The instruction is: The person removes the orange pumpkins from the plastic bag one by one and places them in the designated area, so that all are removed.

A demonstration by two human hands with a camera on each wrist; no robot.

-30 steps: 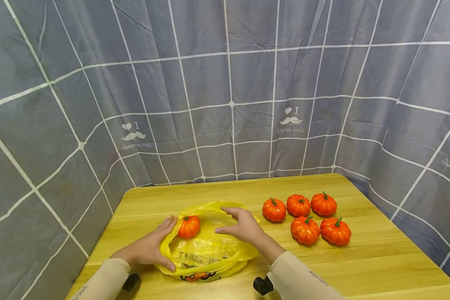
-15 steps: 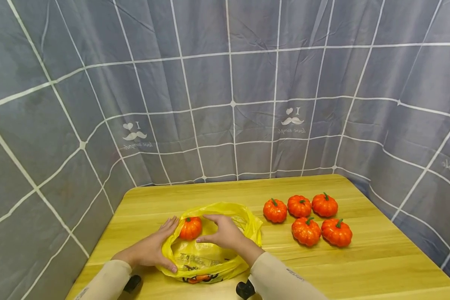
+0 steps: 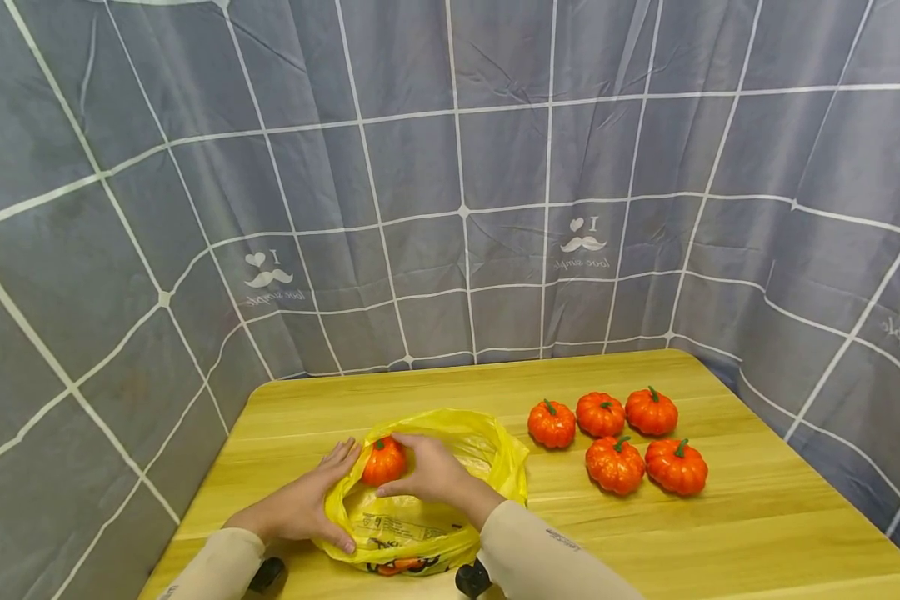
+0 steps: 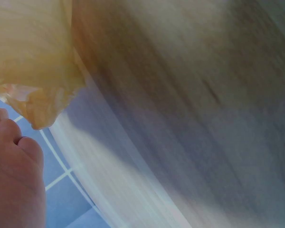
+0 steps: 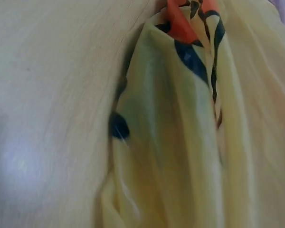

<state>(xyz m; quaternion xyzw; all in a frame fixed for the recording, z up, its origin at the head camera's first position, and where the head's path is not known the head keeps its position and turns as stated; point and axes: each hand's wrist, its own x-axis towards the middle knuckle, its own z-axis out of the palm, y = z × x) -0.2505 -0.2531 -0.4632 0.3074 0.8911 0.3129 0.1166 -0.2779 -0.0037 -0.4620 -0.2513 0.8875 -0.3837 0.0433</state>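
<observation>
A yellow plastic bag [image 3: 420,542] lies on the table with its mouth spread wide, dark print on its near side. A small orange toy-like pumpkin [image 3: 384,463] with a green stem sits inside at the left. My left hand [image 3: 307,504] rests along the bag's left edge, fingers extended outside and thumb toward the near rim. My right hand [image 3: 438,477] reaches into the mouth, fingers and thumb apart beside the pumpkin; firm contact is unclear. Bag folds [image 5: 180,142] fill much of the right wrist view. Part of the left hand [image 4: 14,175] shows near the bag [image 4: 33,57] in the left wrist view.
Several more orange pumpkins [image 3: 615,465] stand in two loose rows on the right of the wooden table [image 3: 757,533]. A grey curtain [image 3: 420,167] with white grid lines encloses the back and sides.
My right hand has moved left across the bag's mouth to the pumpkin inside. My left hand stays at the bag's left edge. The pumpkins on the right have not moved.
</observation>
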